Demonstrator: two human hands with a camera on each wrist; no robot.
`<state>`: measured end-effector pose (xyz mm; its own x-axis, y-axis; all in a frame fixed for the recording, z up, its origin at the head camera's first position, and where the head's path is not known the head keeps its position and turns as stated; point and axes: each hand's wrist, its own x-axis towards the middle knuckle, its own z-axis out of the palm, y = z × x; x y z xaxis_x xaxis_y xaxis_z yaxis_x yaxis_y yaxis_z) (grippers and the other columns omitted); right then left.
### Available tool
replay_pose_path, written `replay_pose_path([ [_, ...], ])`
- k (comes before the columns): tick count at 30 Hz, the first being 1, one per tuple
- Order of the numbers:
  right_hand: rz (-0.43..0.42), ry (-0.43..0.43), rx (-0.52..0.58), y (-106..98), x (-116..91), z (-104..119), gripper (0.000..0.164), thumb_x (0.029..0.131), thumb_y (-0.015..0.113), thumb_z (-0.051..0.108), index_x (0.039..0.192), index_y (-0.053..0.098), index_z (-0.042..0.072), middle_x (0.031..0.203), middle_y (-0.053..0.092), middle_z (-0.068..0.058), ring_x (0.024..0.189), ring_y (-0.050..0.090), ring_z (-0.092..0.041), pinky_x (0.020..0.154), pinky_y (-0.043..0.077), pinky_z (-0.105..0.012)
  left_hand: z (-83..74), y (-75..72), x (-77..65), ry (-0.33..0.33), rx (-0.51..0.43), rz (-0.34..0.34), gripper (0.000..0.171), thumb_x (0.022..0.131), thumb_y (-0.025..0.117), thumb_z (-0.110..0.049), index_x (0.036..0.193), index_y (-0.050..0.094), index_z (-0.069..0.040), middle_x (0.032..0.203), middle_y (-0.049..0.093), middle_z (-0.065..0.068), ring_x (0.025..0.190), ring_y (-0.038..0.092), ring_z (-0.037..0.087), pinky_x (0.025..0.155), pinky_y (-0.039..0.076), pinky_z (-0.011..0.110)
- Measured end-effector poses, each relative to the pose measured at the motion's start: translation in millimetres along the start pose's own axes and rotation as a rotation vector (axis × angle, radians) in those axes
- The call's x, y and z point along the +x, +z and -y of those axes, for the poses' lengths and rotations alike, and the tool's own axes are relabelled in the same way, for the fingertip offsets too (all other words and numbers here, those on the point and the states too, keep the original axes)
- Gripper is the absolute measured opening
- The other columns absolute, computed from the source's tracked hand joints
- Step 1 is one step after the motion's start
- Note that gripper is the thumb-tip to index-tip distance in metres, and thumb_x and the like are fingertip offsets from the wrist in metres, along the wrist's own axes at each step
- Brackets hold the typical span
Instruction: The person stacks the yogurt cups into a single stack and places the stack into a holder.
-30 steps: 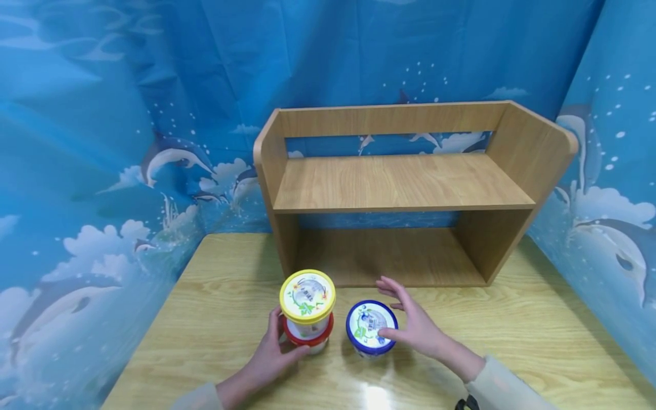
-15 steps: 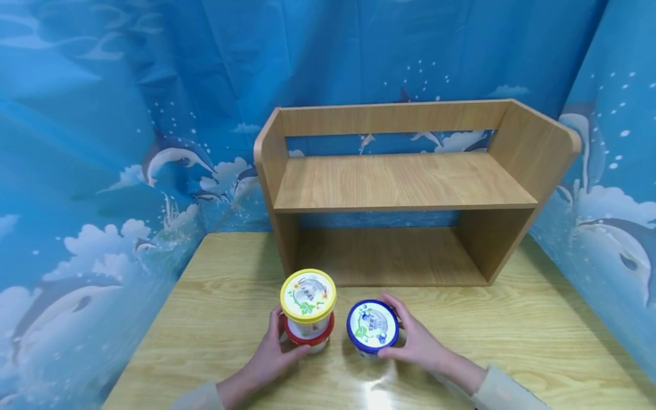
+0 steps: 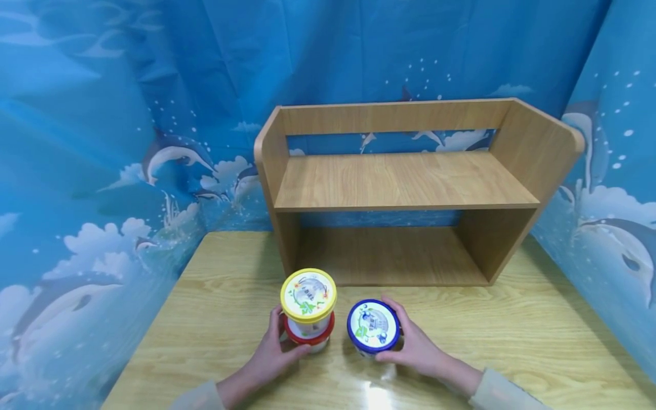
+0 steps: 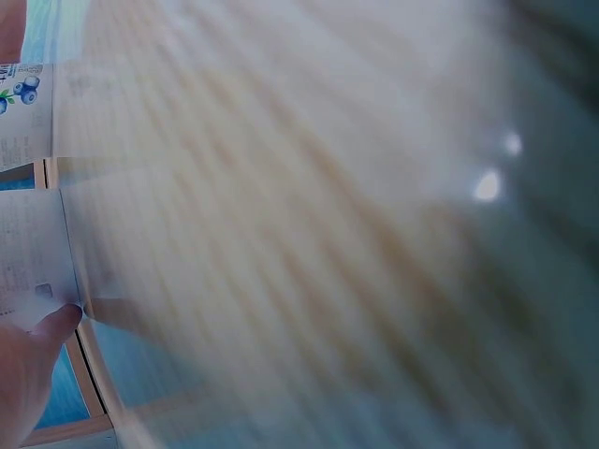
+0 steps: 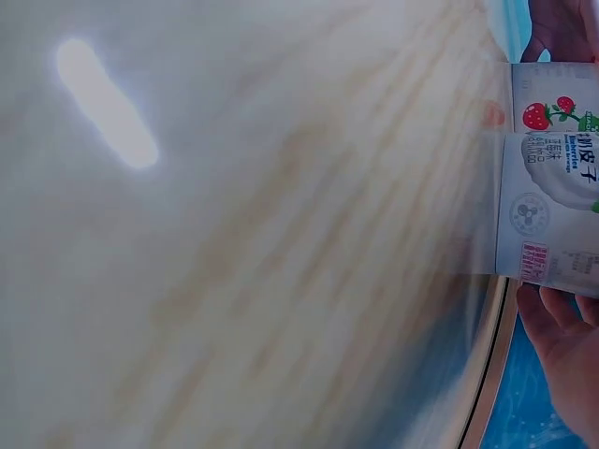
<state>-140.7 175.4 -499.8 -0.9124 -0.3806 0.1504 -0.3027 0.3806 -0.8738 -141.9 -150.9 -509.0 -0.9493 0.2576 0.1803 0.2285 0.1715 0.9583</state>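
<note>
Two lidded tubs stand stacked in the head view: the yellow-lidded tub (image 3: 308,297) on top of the red-lidded tub (image 3: 320,344). My left hand (image 3: 267,359) grips the lower one, thumb in front and fingers along its far left side. To the right stands the blue-lidded tub (image 3: 373,324), apart from the stack, with my right hand (image 3: 417,348) holding it between thumb and fingers. Blueberries are printed on the blue-lidded tub (image 5: 552,220) in the right wrist view; strawberries mark the red-lidded tub (image 5: 562,105) beyond. The left wrist view catches only my thumb (image 4: 33,374) against a white wall.
A two-level wooden shelf (image 3: 405,182) stands at the back of the wood-grain table (image 3: 205,319), just behind the tubs. Its upper board and lower board (image 3: 379,256) are bare. Blue dolphin-print curtains (image 3: 102,171) surround the table's back and sides.
My right hand has closed from loosely spread fingers over the blue-lidded tub to a grip around its right side. The left hand and the stack have stayed put.
</note>
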Motion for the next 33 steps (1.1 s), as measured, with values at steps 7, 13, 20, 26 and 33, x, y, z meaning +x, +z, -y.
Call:
replay_pose_path([
  [7, -0.012, -0.047, 0.008, 1, 0, -2, 0.105, 0.07, 0.088, 0.03, 0.15, 0.023, 0.013, 0.141, 0.045, -0.018, 0.117, 0.053, -0.033, 0.096, 0.047, -0.046, -2.2, 0.2, 0.5, -0.035, -0.019, -0.003, 0.088, 0.075, 0.083, -0.004, 0.142, 0.025, -0.01, 0.133, 0.049, 0.019, 0.125, 0.046, 0.037, 0.092, 0.051, 0.032],
  [13, -0.033, -0.035, -0.01, 0, 0, -2, 0.104, 0.069, 0.088, 0.035, 0.15, 0.025, 0.013, 0.14, 0.047, -0.017, 0.121, 0.05, -0.036, 0.102, 0.034, -0.062, -3.7, 0.6, 0.9, -0.045, -0.02, -0.002, 0.088, 0.076, 0.082, -0.004, 0.142, 0.024, -0.01, 0.134, 0.049, 0.02, 0.126, 0.045, 0.039, 0.093, 0.05, 0.034],
  [20, -0.072, -0.045, -0.031, -12, 5, 8, 0.104, 0.069, 0.089, 0.029, 0.149, 0.025, 0.009, 0.139, 0.046, -0.022, 0.119, 0.05, -0.042, 0.098, 0.037, -0.065, -5.5, 0.5, -0.8, -0.037, -0.009, -0.002, 0.085, 0.077, 0.081, -0.003, 0.141, 0.025, -0.01, 0.133, 0.049, 0.022, 0.125, 0.045, 0.04, 0.093, 0.05, 0.034],
  [26, -0.105, -0.127, -0.077, -30, 14, 21, 0.1, 0.071, 0.087, 0.02, 0.149, 0.025, 0.009, 0.138, 0.045, -0.025, 0.119, 0.05, -0.045, 0.094, 0.043, -0.063, -6.0, 0.8, -0.3, -0.053, -0.021, -0.004, 0.088, 0.076, 0.082, -0.003, 0.143, 0.024, -0.01, 0.135, 0.048, 0.019, 0.127, 0.045, 0.037, 0.095, 0.049, 0.034],
  [33, -0.134, -0.179, -0.084, -48, 21, 40, 0.098, 0.074, 0.084, 0.015, 0.15, 0.022, 0.011, 0.139, 0.041, -0.027, 0.121, 0.045, -0.05, 0.092, 0.042, -0.066, -4.9, 0.6, 0.1, -0.05, -0.029, 0.002, 0.089, 0.076, 0.082, -0.004, 0.143, 0.023, -0.01, 0.135, 0.048, 0.019, 0.126, 0.044, 0.036, 0.095, 0.048, 0.035],
])
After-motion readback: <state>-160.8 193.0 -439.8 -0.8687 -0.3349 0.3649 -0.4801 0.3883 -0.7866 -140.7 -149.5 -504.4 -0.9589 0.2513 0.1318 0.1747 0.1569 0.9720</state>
